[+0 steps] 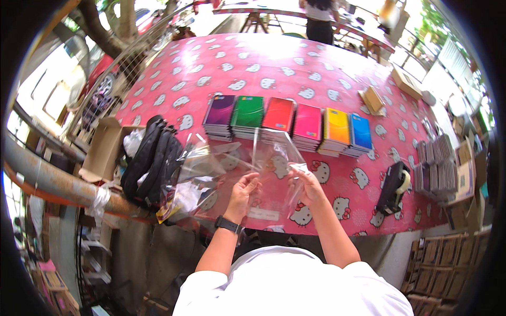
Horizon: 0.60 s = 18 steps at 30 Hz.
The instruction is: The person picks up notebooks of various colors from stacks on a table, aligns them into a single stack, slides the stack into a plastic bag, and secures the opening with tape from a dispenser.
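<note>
"Over near side of pink table w/ white cat-print cover (211,63): thin clear plastic bag (275,159), held betw. L hand (245,189) & R hand (308,184). Grip?"

"L: thumb & fingers pinched on film; dark wristwatch (228,225) on that arm. R: clamped on same bag, opp. side."

"Beyond?"

"Row of 6 spiral notebook stacks (287,117), L to R: purple, green, red, pink, yellow, blue. Bag's far end overlaps red stack's front, as seen from above."

"L side?"

"Loose clear plastic wrapping (203,160), black fabric backpack (150,163) just beside, brown cardboard box (100,152) past that."

"R side?"

"Black tape dispenser (392,189) nr table edge; greyish stacked bundles (436,168) farther R, kind unclear."
</note>
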### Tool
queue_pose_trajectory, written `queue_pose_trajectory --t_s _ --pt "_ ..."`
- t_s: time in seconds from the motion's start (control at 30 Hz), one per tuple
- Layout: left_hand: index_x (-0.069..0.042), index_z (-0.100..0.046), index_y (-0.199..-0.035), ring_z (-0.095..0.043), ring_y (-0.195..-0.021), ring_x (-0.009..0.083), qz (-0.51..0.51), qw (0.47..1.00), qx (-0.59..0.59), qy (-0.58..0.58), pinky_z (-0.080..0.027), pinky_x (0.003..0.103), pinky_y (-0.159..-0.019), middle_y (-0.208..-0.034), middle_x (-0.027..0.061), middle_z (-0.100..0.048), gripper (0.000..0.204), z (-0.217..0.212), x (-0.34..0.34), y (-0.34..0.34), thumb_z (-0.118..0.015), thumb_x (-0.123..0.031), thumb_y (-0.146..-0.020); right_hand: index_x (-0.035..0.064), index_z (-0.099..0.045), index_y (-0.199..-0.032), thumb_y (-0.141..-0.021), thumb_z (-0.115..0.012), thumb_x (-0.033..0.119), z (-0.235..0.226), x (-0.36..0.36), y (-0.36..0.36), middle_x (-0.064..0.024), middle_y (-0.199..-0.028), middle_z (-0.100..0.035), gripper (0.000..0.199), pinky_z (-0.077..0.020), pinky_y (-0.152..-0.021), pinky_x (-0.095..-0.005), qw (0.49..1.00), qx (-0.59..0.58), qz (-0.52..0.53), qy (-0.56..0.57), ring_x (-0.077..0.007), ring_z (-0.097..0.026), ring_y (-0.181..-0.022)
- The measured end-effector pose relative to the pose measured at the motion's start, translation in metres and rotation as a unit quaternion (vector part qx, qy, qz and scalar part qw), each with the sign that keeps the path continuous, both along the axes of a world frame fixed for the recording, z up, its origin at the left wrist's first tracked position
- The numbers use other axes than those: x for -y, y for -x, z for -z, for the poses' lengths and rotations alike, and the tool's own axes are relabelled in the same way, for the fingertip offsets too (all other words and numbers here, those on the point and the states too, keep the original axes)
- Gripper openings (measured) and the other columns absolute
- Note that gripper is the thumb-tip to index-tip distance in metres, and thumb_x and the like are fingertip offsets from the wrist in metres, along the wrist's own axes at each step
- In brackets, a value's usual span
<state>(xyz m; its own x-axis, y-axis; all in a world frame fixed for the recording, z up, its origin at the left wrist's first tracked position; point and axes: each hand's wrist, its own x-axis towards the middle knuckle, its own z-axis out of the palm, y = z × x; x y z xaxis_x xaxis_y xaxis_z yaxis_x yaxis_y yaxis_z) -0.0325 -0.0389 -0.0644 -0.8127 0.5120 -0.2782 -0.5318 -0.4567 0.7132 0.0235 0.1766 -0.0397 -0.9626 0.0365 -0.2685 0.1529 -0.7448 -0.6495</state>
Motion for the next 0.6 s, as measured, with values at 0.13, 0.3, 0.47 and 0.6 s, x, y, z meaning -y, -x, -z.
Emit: queue_pose_trajectory --t_s 0.13,0.3,0.47,0.6 --pt "-0.006 -0.052 -0.115 -0.056 -0.079 0.0111 -0.234 0.747 -0.444 0.436 -0.046 0.024 -0.067 -0.105 0.0063 -0.058 0.039 -0.027 -0.056 -0.019 -0.069 -0.021 -0.083 0.0042 -0.063 -0.094 -0.082 -0.068 0.013 -0.001 -0.032 -0.021 -0.0016 -0.084 -0.065 0.016 -0.0478 -0.065 -0.0236 0.972 -0.021 0.132 -0.192 -0.0099 -0.059 -0.072" --pt "-0.002 -0.051 -0.117 -0.059 -0.084 0.012 -0.034 0.83 -0.467 0.303 -0.049 0.023 -0.071 -0.104 0.0081 -0.06 0.047 -0.041 -0.129 -0.052 -0.073 -0.019 -0.08 0.0024 -0.062 -0.098 -0.085 -0.063 0.012 -0.016 -0.037 -0.046 -0.009 -0.092 -0.066 0.016 -0.051 -0.073 -0.0292 0.992 -0.03 0.07 -0.101 -0.0158 -0.064 -0.082" --pt "0.0 -0.06 -0.106 -0.061 -0.078 0.01 0.093 0.982 -0.152 0.069 -0.051 0.023 -0.07 -0.088 0.0055 -0.066 0.027 -0.021 -0.137 -0.049 -0.068 -0.012 -0.084 0.0042 -0.06 -0.098 -0.085 -0.063 0.009 -0.044 -0.068 -0.08 -0.0113 -0.097 -0.066 0.014 -0.0534 -0.073 -0.0331 0.994 -0.067 0.079 -0.025 -0.02 -0.065 -0.085" --pt "0.001 -0.066 -0.097 -0.062 -0.073 0.0105 0.049 0.993 -0.072 0.077 -0.05 0.022 -0.067 -0.084 0.0068 -0.068 0.019 -0.015 -0.14 -0.045 -0.064 -0.016 -0.088 0.0066 -0.057 -0.083 -0.084 -0.064 0.004 -0.007 -0.117 -0.103 -0.008 -0.088 -0.065 0.008 -0.0508 -0.065 -0.0264 0.986 -0.072 0.129 -0.071 -0.0136 -0.063 -0.076"
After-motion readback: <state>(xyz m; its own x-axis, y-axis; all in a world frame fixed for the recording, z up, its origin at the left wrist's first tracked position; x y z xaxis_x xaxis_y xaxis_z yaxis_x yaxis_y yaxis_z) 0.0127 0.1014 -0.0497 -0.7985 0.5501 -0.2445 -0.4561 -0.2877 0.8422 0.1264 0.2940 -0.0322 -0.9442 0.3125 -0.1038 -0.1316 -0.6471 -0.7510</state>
